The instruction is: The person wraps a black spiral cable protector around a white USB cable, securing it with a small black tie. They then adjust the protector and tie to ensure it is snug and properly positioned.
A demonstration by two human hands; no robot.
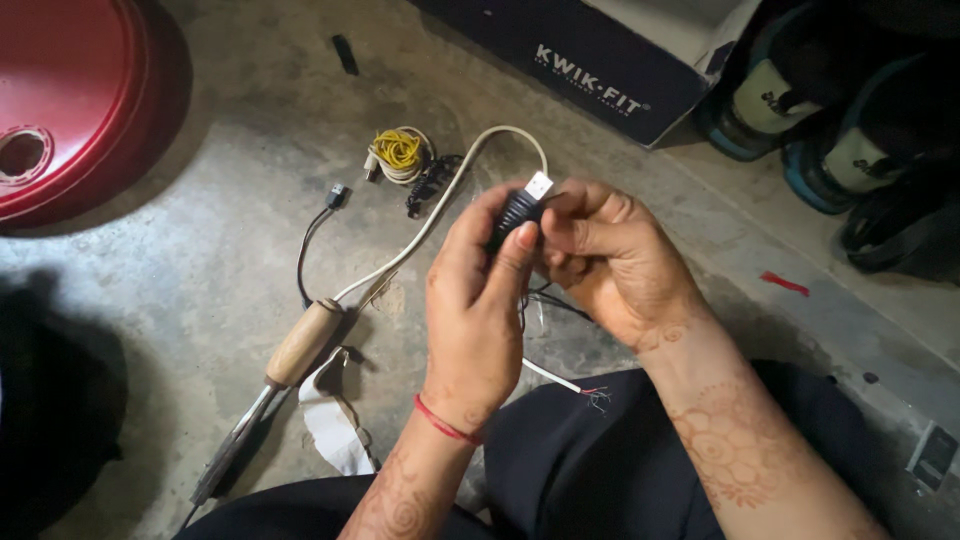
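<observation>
Both my hands meet over my lap and grip one black cable plug [517, 212] with a silver metal connector tip [539, 185] pointing up and away. My left hand [478, 300], with a red thread at the wrist, wraps the plug from the left, thumb on top. My right hand [608, 255] pinches it from the right. Thin dark wires [560, 305] trail down from the plug. A white wire end with bare red strands [590, 392] lies over my knee.
On the concrete floor to the left lies a soldering iron with a wooden handle [300, 343] and a white cord [440, 205]. A coil of yellow wire [399, 150], a black cable [310, 245], white cloth [335, 425], a red drum [70, 100], a dark box [590, 60] and shoes [800, 110] surround me.
</observation>
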